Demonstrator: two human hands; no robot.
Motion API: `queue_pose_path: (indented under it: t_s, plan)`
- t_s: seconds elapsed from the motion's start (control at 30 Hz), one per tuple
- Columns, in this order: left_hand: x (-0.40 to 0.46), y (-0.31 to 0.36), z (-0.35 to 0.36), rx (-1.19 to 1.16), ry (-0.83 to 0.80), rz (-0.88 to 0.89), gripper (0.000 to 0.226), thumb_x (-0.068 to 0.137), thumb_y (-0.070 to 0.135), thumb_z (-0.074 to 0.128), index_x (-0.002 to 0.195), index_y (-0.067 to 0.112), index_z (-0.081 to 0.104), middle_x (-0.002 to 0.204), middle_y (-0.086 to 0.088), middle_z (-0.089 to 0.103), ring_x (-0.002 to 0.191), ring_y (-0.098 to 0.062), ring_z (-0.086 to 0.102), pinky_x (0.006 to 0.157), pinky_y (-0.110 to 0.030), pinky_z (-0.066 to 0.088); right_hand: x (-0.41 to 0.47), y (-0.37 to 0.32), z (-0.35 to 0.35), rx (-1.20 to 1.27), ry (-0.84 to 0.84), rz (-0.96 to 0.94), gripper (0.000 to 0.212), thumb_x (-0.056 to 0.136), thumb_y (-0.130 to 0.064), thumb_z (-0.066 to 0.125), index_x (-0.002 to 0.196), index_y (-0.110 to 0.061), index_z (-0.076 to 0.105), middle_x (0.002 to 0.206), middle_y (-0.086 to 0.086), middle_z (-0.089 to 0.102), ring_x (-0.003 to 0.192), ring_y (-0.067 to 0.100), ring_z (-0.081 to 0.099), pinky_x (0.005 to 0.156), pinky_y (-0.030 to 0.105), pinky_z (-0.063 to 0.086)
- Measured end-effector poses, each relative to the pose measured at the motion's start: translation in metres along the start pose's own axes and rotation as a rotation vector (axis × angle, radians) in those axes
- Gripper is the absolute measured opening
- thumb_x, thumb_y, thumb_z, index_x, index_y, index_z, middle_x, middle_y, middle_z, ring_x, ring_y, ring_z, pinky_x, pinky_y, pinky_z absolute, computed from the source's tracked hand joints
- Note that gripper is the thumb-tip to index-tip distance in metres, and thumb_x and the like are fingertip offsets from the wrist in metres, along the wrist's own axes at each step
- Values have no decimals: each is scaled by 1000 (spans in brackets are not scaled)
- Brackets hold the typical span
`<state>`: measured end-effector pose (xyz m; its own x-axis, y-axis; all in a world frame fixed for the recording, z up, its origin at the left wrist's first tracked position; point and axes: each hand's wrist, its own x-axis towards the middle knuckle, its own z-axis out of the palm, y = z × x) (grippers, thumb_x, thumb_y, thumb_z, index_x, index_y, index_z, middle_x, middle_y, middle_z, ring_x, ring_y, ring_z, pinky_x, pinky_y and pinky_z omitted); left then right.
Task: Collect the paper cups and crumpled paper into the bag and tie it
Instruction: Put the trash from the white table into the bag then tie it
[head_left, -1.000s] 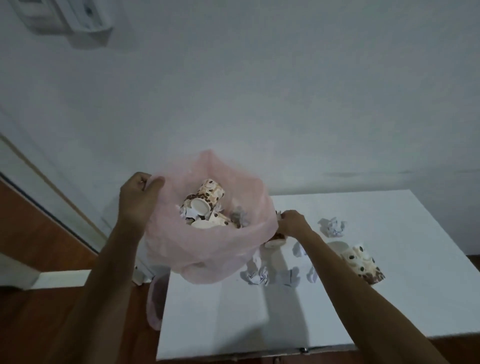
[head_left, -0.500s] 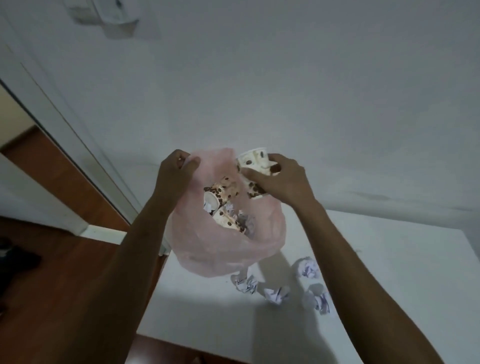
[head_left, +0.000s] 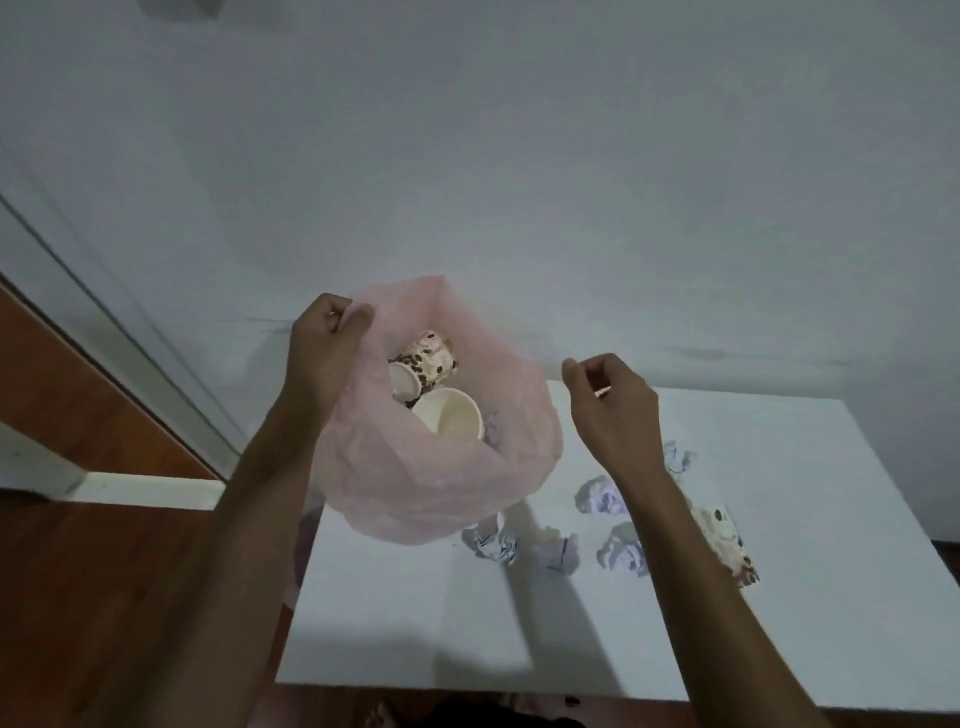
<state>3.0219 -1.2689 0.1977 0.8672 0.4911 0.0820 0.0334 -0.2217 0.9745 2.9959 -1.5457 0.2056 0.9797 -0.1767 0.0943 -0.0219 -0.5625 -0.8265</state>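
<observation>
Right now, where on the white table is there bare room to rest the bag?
The near-left stretch of the white table is bare, bordered by the front edge and the pink bag. The far-right corner is also bare. It is crowded mid-table: crumpled paper balls and a paper cup under the right forearm.

dim, bluish | soft focus | arm shadows on table (head_left: 779, 597) | edges bowed
</observation>
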Motion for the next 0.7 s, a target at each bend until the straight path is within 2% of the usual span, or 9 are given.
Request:
queue_pose_path:
  t_s: [0.1,0.17,0.23,0.3,0.33,0.43,0.57,0.67,0.7]
  plan:
    - [0,-2,4,-36,8,4,18,88,20,64,71,22,56,69,0,52,62,-8,46,64,-27,38,-23,25,0,-19,-10,136,21,100,-29,41,103,-17,58,85,-7,64,81,11,60,64,26,42]
    - [1,-4,5,-50,4,-2,18,86,21,64,71,23,56,67,2,52,61,-8,46,63,-27,38,-36,44,1,-144,-113,217,22,99,-27,42,109,-17,58,92,-1,67,86,19,63,71,30,47]
    - [0,-7,6,-45,-20,-10,12,86,22,64,77,15,60,71,-1,53,66,-12,47,63,-27,38,-49,59,4,-322,-337,285,24,95,-35,51,113,-23,60,103,-1,68,91,20,64,79,31,49]
    - [-1,-9,8,-27,-45,-10,12,86,22,64,78,13,61,72,-2,53,67,-12,47,64,-28,37,-63,69,11,-430,-541,289,35,85,-42,68,118,-29,62,103,-7,61,91,15,62,73,24,47]
    - [-1,-10,9,-23,-54,-10,14,85,22,64,74,17,59,70,0,53,66,-12,47,64,-28,37,-69,73,16,-464,-589,272,40,81,-41,74,118,-29,64,103,-8,60,90,13,60,70,21,46]
    - [-4,-9,9,-14,-56,-9,21,85,21,64,66,22,54,66,3,52,61,-9,47,63,-28,38,-80,84,30,-469,-526,237,37,74,-31,81,109,-25,71,107,-2,70,87,11,61,74,20,49]
    - [-7,-7,3,4,-37,-11,22,85,20,63,66,21,53,60,5,51,53,-5,45,59,-27,37,-70,80,25,-438,-371,251,20,72,-21,77,91,-18,77,83,-1,71,71,11,61,51,5,38]
    - [-8,-7,-7,3,1,-12,16,85,22,62,72,14,57,60,2,49,53,-11,43,56,-28,34,-54,59,-4,-372,-166,211,12,71,-20,77,83,-17,78,79,0,72,76,16,68,61,17,45]
    - [-9,-7,-10,8,22,-18,15,85,22,63,75,11,59,60,2,49,51,-10,42,55,-27,34,-48,49,-15,-326,-91,180,9,73,-23,78,81,-19,77,78,-2,73,76,14,69,63,17,45]
